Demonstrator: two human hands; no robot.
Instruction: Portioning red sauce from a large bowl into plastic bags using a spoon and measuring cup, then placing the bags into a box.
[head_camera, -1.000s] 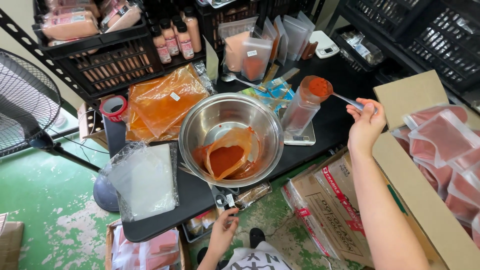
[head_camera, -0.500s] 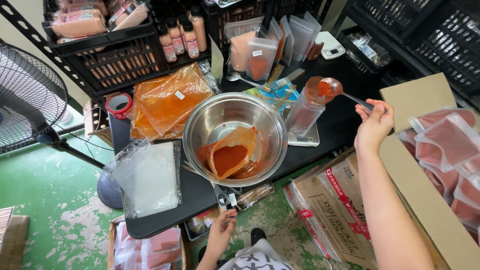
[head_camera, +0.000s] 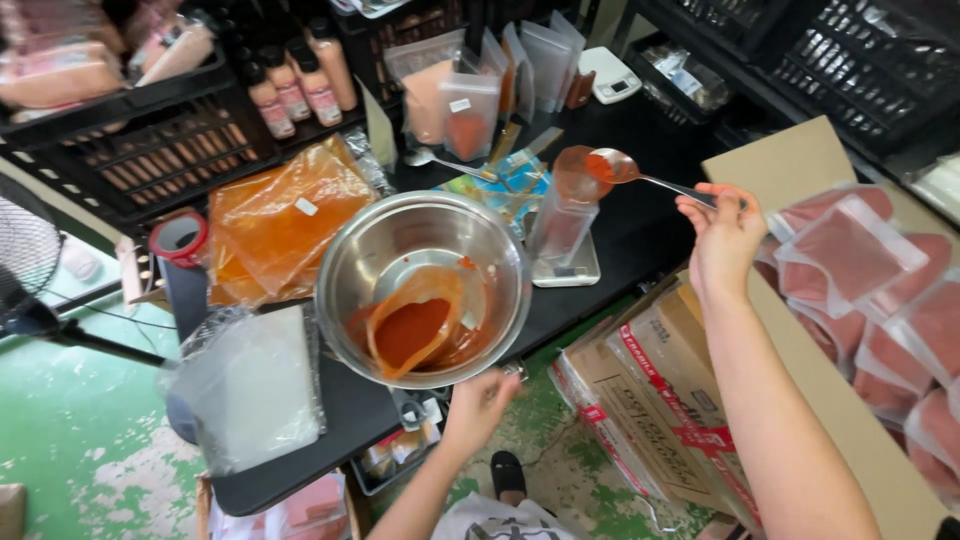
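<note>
At the near edge of the black table: the left hand (head_camera: 478, 405) rests against the rim of the steel bowl (head_camera: 425, 285), fingers curled on the rim, it seems to hold the bowl steady; how firmly they press I cannot tell.
Bowl contents: a clear bag (head_camera: 415, 320) slumps open inside the bowl, with thick red sauce pooled in its lower part, so spills stay in the steel.
Right hand: the right hand (head_camera: 722, 235) is raised over the table's right edge, fingers pinched closed round the end of a spoon's handle.
Spoon: the metal spoon (head_camera: 618, 168) is held nearly level, its head loaded with red sauce and poised over the mouth of an upright pouch, so the load goes in without dripping on the table.
Pouch: the clear pouch (head_camera: 562, 215) stands on a small scale (head_camera: 570, 268) just right of the bowl, likely so each fill can be weighed.
Left part of the table: a stack of empty clear bags (head_camera: 250, 385) lies by the near left corner; orange-filled bags (head_camera: 280, 220) lie behind them, with a roll of red tape (head_camera: 180, 238) beside.
Far edge: more stand-up pouches (head_camera: 470, 90) stand upright, and bottles (head_camera: 300, 85) sit in a black crate.
Off the right edge: sealed pinkish packs (head_camera: 870, 260) are piled in a cardboard tray, within reach of the spoon hand.
</note>
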